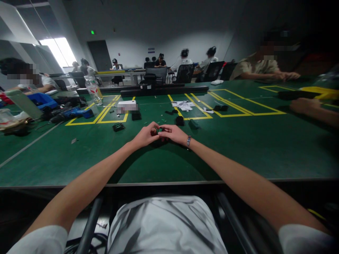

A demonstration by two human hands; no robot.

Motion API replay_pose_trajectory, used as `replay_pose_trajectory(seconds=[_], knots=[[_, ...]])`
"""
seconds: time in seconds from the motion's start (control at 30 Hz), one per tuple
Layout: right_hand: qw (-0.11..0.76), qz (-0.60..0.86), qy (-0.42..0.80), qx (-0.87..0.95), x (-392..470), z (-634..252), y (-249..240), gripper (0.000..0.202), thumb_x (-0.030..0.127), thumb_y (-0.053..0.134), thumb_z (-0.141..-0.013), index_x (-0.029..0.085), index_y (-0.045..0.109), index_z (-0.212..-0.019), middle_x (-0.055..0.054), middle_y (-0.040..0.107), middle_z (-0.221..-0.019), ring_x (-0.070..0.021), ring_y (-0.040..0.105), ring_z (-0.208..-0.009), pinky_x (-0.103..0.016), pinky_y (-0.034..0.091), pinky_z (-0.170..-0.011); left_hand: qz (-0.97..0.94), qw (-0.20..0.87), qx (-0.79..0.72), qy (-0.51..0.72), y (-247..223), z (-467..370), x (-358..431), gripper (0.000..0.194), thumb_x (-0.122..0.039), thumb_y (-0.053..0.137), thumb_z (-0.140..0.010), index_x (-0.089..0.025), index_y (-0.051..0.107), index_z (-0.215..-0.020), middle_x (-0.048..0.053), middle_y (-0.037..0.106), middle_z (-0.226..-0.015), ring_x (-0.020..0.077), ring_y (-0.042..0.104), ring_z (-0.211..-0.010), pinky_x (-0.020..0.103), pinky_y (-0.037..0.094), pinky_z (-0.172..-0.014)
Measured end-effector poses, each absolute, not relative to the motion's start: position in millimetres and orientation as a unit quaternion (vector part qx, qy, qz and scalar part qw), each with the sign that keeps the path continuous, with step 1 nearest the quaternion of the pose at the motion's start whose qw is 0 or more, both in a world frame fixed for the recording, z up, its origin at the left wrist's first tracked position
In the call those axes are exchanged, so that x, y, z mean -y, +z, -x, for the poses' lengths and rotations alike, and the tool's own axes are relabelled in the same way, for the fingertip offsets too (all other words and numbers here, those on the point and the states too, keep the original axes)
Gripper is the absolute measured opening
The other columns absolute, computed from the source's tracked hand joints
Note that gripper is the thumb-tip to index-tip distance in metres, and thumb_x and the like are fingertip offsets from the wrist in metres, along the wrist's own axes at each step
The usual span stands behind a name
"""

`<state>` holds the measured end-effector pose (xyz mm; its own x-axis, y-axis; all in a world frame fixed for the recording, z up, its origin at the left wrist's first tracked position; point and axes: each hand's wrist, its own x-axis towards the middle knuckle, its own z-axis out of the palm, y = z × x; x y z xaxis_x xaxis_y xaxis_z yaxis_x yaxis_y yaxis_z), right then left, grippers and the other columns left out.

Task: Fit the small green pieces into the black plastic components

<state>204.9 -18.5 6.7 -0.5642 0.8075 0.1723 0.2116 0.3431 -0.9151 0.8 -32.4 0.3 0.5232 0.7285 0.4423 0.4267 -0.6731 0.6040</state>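
My left hand (147, 134) and my right hand (172, 133) meet above the green tabletop. Between their fingertips is a small green piece (160, 130), possibly a circuit board; the fingers cover most of it. Both hands are closed, thumbs and fingers pinched around it. Just beyond them lie several tiny green bits (162, 121). A black holder with green parts (118, 127) sits to the left of my left hand. To the right of my right hand are a black block (179, 121) and a dark green piece (194, 124).
Yellow tape (111, 121) marks rectangles on the table. Crumpled white paper (183, 105), a black stack (136, 115), a white box (126, 105), a plastic bottle (93, 91) and a blue power tool (79, 113) stand around. Long black bars (164, 91) lie behind. Other people sit left, right and beyond.
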Motion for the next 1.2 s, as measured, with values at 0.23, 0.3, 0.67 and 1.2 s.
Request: replay_pose_trajectory(seconds=[0.23,0.3,0.67,1.2], knots=[[0.324,0.326,0.474,0.751,16,-207,4,0.042,0.036,0.067,-0.084,0.011,0.064,-0.119,-0.004,0.070,-0.078,-0.0149,0.066,-0.064,-0.024,0.047,-0.057,-0.844,0.252,-0.323,0.348,8,0,36,0.047,-0.039,0.067,-0.083,-0.018,0.045,-0.119,-0.004,0.058,-0.074,0.0095,0.052,-0.062,0.021,0.036,-0.058],[0.320,0.325,0.477,0.751,16,-208,4,0.041,0.036,0.067,-0.084,0.012,0.065,-0.117,-0.005,0.071,-0.081,-0.0146,0.066,-0.064,-0.025,0.048,-0.059,-0.848,0.249,-0.314,0.345,12,0,38,0.049,-0.039,0.066,-0.084,-0.018,0.046,-0.123,-0.002,0.058,-0.079,0.0095,0.053,-0.063,0.021,0.038,-0.058],[0.280,0.298,0.498,0.765,15,-214,13,0.027,0.035,0.065,-0.083,0.014,0.068,-0.099,-0.003,0.071,-0.082,-0.0156,0.065,-0.068,-0.028,0.050,-0.067,-0.860,0.226,-0.309,0.337,17,-1,43,0.039,-0.040,0.062,-0.087,-0.017,0.054,-0.117,0.002,0.060,-0.089,0.0087,0.052,-0.065,0.021,0.040,-0.059],[0.274,0.304,0.505,0.760,13,-215,17,0.027,0.036,0.064,-0.082,0.015,0.068,-0.099,-0.002,0.067,-0.075,-0.0157,0.063,-0.067,-0.027,0.049,-0.066,-0.863,0.221,-0.297,0.343,17,-2,42,0.033,-0.040,0.058,-0.091,-0.017,0.055,-0.114,0.003,0.060,-0.090,0.0085,0.051,-0.065,0.022,0.042,-0.061]])
